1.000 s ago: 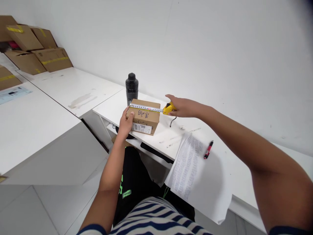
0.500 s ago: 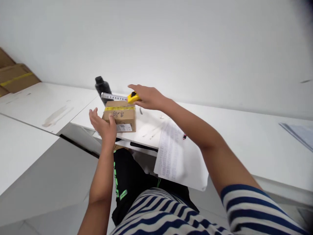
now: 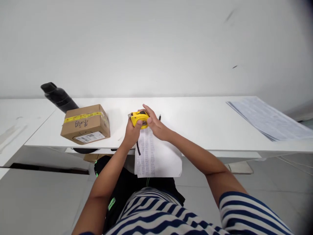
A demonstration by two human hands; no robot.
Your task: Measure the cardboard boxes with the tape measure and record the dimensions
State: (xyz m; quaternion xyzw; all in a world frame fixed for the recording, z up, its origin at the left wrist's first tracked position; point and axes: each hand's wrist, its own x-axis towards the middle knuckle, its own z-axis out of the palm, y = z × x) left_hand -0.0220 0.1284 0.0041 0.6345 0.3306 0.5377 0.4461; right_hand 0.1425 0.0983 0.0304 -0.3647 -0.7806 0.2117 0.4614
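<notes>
A yellow tape measure is held between both hands above the desk's front part, its blade drawn in so that only the metal end hook shows at the left. My left hand grips its lower left side, the thumb on its face. My right hand holds it from the right, fingers over the far side. Below the hands lies a printed paper sheet that hangs over the desk edge. A taped cardboard box, with handwriting and a white label, sits to the left, apart from both hands.
Behind the box a black bottle stands, looking tilted in this view. A pen shows partly past my right hand. On the right of the white desk lies a stack of papers. The wall rises behind the desk.
The tape's blade, stretched along the box before, is now retracted. My left hand has left the box and joined my right on the tape measure. The view has turned right.
</notes>
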